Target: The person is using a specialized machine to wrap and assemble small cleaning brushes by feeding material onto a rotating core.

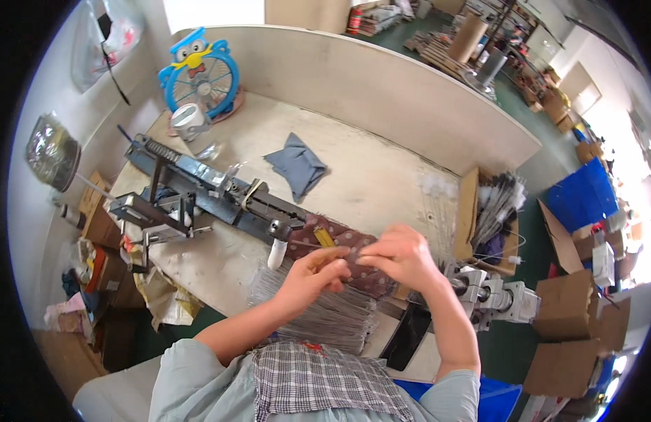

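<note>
My left hand [313, 280] is closed in a pinch on a thin grey wire [305, 243], which runs left toward the bench fixture [258, 204]. Close by on the right, my right hand [401, 254] pinches with thumb and forefinger; what sits between those fingertips is too small to make out. Beneath both hands lies a brown polka-dot cloth [371, 280], with a yellow piece [324, 237] on it. A thick bundle of thin grey wires [318, 313] is spread just below my left hand. The fixture's white handle [277, 254] stands left of the cloth.
A blue-grey cloth [296, 169] lies farther back on the bench. A blue cartoon-shaped fan [202, 77] and a white round container [189, 121] stand far left. At right are a cardboard box [467, 218] of wires, a metal clamp mechanism [498, 295] and a black flat object [407, 336].
</note>
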